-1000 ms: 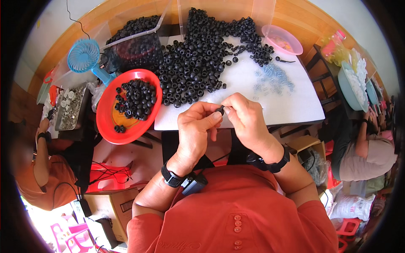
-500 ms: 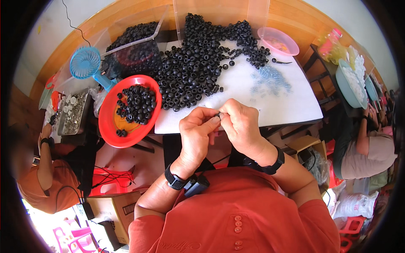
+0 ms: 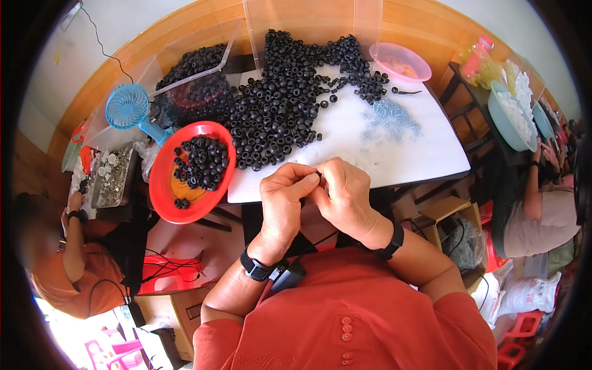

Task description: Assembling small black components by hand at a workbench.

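My left hand (image 3: 285, 196) and my right hand (image 3: 344, 198) meet just off the near edge of the white tabletop (image 3: 401, 163). Both are closed in a pinch around one small black plastic part (image 3: 319, 175), mostly hidden by the fingertips. Beyond them spreads a big heap of black round hollow plastic parts (image 3: 265, 117). To the left, a red basin (image 3: 161, 202) holds more such black parts. Small clear bluish pieces (image 3: 390, 120) lie scattered on the table's right side.
A blue fan (image 3: 127, 106) and a clear bin (image 3: 206, 74) full of black parts stand at the far left. The pink bowl (image 3: 404, 61) sits at the back right. Co-workers (image 3: 92, 271) are seated on either side. An open cardboard box (image 3: 453, 216) is at right.
The view has shifted slightly, so the table contents sit a little differently in the picture. My hands stay together, pinching the small black part, with the right fingers slightly turned.
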